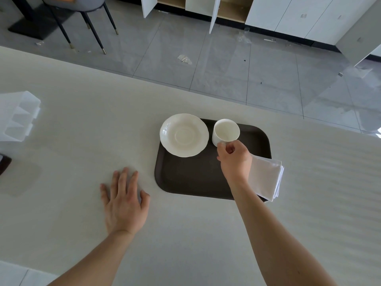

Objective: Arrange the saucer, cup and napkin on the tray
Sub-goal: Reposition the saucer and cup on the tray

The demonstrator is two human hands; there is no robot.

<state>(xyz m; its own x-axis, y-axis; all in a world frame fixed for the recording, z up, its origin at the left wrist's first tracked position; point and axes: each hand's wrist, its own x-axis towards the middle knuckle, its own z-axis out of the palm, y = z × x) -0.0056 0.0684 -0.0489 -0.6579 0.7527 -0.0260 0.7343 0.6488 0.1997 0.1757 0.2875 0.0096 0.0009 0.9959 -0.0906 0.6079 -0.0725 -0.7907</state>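
Observation:
A dark brown tray (191,178) lies on the pale table. A white saucer (184,135) rests on its far left corner and overhangs the tray's edge. To the right of the saucer stands an empty white cup (226,131), upright on the tray. My right hand (235,157) pinches the cup's handle at its near side. A folded white napkin (267,177) lies over the tray's near right edge, partly hidden by my right wrist. My left hand (123,203) lies flat on the table to the left of the tray, fingers spread, holding nothing.
Clear plastic packaging (18,116) sits at the table's far left, with a dark object (4,165) at the left edge below it. Beyond the table's far edge are a grey tiled floor, a chair (82,17) and white cabinets (288,13) with open doors.

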